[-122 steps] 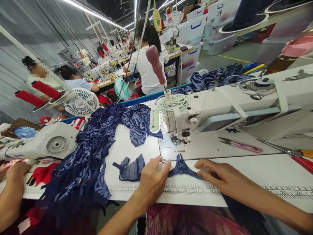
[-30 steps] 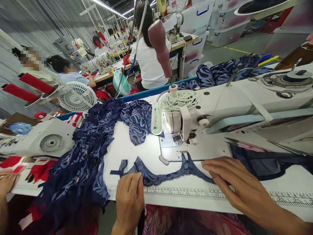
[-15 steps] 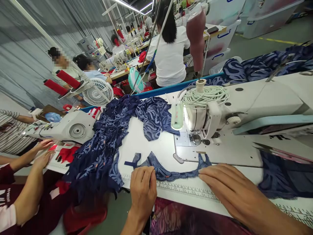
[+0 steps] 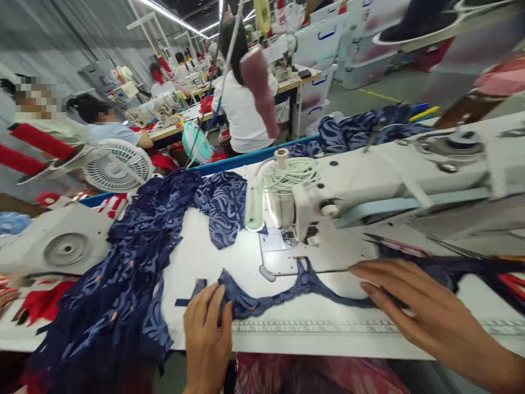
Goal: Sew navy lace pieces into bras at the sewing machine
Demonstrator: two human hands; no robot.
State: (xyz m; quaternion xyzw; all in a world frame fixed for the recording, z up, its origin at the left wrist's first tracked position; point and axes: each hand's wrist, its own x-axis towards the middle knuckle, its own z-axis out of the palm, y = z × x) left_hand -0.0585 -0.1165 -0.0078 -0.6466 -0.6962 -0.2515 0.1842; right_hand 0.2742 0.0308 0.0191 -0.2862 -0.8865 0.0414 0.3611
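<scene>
A navy lace garment piece (image 4: 287,293) lies stretched along the front of the white sewing table (image 4: 213,257), just before the sewing machine (image 4: 369,180). My left hand (image 4: 207,334) lies flat on its left end, fingers extended. My right hand (image 4: 414,306) lies flat with fingers spread on its right part, where darker navy fabric (image 4: 459,268) trails off to the right. The needle area (image 4: 293,238) stands just behind the lace.
A big heap of navy patterned lace (image 4: 135,273) covers the table's left side. Pink-handled scissors (image 4: 397,246) lie on the machine bed. A printed ruler (image 4: 328,326) runs along the table's front edge. A second machine (image 4: 57,246), a fan (image 4: 117,164) and other workers are left and behind.
The lace piece was spread out wide since 4.1 s ago. In the last second my left hand slid slightly left, and my right hand shifted right along the fabric. The camera swung.
</scene>
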